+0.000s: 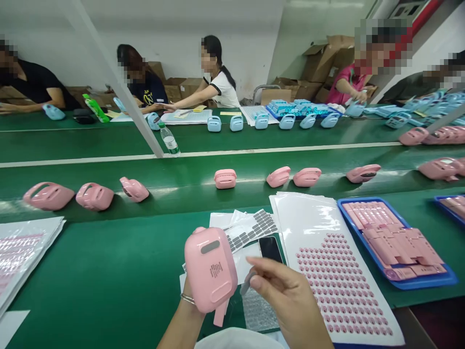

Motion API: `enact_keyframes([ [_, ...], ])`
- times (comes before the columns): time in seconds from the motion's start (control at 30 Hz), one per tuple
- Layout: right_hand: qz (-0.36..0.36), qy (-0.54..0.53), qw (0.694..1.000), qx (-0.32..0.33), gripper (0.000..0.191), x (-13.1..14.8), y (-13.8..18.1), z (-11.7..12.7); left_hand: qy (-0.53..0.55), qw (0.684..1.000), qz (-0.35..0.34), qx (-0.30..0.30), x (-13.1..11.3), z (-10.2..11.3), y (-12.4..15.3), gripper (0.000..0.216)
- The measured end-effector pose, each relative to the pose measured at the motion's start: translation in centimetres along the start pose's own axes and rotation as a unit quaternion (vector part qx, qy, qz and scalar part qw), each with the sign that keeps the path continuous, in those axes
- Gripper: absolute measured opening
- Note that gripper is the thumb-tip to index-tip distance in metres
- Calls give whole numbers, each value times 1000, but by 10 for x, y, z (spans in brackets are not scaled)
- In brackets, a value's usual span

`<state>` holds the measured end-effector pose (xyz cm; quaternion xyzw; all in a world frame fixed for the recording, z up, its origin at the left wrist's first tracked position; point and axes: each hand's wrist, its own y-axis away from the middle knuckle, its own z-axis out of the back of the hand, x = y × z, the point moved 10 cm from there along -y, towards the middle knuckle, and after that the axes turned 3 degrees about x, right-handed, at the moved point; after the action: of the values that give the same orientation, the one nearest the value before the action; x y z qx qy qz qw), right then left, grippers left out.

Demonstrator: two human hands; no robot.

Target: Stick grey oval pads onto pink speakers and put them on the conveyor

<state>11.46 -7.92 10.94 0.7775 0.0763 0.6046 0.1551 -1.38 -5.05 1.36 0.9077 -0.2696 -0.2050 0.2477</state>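
Observation:
My left hand (189, 303) is mostly hidden behind a pink plastic device (209, 271) that it holds upright; only the wrist with a bracelet shows. A grey pad is stuck near the device's top. My right hand (286, 295) is beside it, fingers pinched on a small grey sticker strip (247, 283) close to the device's right edge. Under the hands lie a sheet of grey stickers (254, 228), a black phone (270, 248) and a clear textured sheet (257, 310).
A sheet of small pink stickers (337, 276) lies to the right, then a blue tray (450, 278) of pink parts. Several pink devices (225, 178) ride the green conveyor (181, 194). Other people sit across it with blue devices (236, 123). A water bottle (169, 139) stands there.

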Motion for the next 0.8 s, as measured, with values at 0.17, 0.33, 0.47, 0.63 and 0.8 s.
enact_keyframes([
  [0.17, -9, -53, 998, 30, 18, -9, 1, -21, 13, 996, -84, -3, -15, -8, 6, 29],
  [0.33, -48, -101, 993, 44, 24, -24, 0, -35, 23, 998, -44, 43, -6, -11, 5, 27],
  [0.47, -46, -111, 992, 23, 24, -30, 1, -36, 23, 995, -87, 43, -14, -11, 4, 27],
  [0.63, -47, -127, 991, 6, 23, -33, 2, -36, 43, 994, -44, 86, -5, -24, 3, 30],
  [0.8, -41, -130, 991, 0, 22, -33, 1, -34, 67, 990, -24, 121, -2, -36, 8, 30],
])
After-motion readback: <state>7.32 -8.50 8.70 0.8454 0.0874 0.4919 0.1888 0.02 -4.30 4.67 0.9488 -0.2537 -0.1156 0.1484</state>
